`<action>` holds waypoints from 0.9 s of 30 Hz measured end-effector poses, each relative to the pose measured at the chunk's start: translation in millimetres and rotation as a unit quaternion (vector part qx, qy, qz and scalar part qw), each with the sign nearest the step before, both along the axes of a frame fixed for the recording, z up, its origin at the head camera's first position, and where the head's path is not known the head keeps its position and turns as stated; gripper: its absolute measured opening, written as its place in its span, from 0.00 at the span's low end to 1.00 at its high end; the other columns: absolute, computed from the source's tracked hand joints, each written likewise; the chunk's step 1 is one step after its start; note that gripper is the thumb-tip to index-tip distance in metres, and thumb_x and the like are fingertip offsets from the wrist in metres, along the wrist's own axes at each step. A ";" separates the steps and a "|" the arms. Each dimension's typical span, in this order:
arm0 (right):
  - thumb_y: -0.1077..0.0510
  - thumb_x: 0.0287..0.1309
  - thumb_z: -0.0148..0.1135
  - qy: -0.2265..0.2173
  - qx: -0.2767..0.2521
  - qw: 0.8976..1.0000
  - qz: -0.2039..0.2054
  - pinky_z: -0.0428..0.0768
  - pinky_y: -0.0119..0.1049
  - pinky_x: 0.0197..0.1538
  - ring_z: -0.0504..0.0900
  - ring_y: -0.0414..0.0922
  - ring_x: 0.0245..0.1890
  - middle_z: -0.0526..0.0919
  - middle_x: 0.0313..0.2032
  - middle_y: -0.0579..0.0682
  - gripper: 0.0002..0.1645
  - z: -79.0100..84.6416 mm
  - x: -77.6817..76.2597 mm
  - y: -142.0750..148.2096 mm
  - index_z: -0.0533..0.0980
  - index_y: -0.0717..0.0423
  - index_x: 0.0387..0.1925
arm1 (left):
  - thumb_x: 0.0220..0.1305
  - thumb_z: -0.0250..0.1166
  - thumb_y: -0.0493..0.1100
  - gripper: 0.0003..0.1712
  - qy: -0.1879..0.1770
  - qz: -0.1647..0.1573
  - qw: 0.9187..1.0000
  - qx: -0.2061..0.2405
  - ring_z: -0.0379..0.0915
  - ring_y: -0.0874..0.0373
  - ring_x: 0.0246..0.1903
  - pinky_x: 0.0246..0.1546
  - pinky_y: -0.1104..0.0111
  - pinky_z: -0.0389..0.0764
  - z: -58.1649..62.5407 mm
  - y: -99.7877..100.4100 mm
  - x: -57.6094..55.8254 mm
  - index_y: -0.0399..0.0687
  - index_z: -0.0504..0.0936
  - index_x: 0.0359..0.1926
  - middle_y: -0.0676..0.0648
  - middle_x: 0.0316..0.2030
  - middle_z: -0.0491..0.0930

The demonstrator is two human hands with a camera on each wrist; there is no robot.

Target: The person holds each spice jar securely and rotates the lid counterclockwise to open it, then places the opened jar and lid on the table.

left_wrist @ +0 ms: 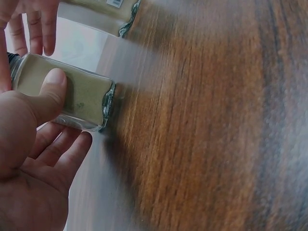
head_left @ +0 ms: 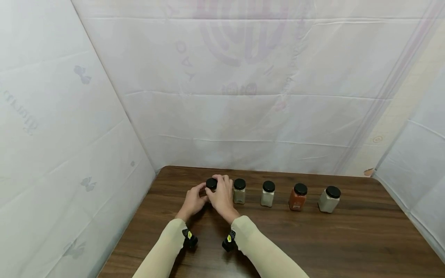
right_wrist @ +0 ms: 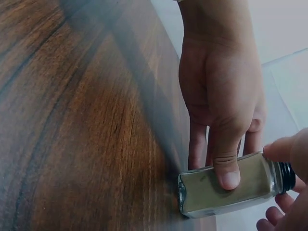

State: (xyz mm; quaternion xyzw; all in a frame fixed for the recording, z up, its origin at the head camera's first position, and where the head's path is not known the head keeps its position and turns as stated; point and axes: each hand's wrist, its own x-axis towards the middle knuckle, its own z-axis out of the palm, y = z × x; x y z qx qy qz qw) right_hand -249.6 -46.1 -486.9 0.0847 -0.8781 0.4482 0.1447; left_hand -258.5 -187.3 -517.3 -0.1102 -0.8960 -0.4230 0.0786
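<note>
A square glass spice jar [left_wrist: 86, 98] of olive-brown powder stands on the table's left part, under both hands. My left hand [head_left: 194, 201] holds its body, thumb [right_wrist: 228, 178] against one face and fingers around the far side. At the top, my right hand [head_left: 222, 196] has its thumb near the jar's shoulder and its fingers around the black lid [head_left: 211, 183]. Part of the lid is hidden by the right hand. Just right of that hand stands a second jar [head_left: 239, 196] with greenish-brown contents and a black lid.
Farther right in the row are a jar of pale powder [head_left: 267, 199], an orange-red jar [head_left: 297, 200] and a whitish jar [head_left: 328, 202], all black-lidded. The brown wooden table [head_left: 347, 243] meets white sheeting [head_left: 243, 116] at the back and sides.
</note>
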 end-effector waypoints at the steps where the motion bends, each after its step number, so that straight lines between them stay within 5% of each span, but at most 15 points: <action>1: 0.56 0.62 0.73 -0.002 0.003 1.000 0.004 0.78 0.49 0.53 0.71 0.54 0.55 0.75 0.58 0.55 0.29 0.1 0.1 0.2 0.76 0.53 0.64 | 0.65 0.69 0.30 0.25 0.000 0.000 1.000 0.002 0.81 0.44 0.55 0.56 0.51 0.80 0.1 0.2 0.0 0.41 0.80 0.63 0.40 0.53 0.85; 13: 0.59 0.63 0.68 -0.007 0.000 1.000 0.030 0.78 0.49 0.54 0.70 0.55 0.60 0.73 0.65 0.54 0.36 0.0 1.6 0.2 0.70 0.50 0.71 | 0.67 0.66 0.31 0.22 0.002 0.001 1.000 -0.011 0.82 0.45 0.53 0.55 0.50 0.81 -0.8 0.3 -0.6 0.41 0.81 0.61 0.40 0.51 0.86; 27: 0.47 0.58 0.77 0.030 0.030 0.999 -0.031 0.78 0.47 0.51 0.70 0.53 0.50 0.76 0.53 0.56 0.33 1.9 1.3 -3.7 0.76 0.57 0.60 | 0.63 0.71 0.33 0.26 0.022 -0.007 1.000 -0.016 0.81 0.43 0.56 0.56 0.48 0.79 -1.4 -1.7 -1.5 0.41 0.81 0.62 0.39 0.54 0.85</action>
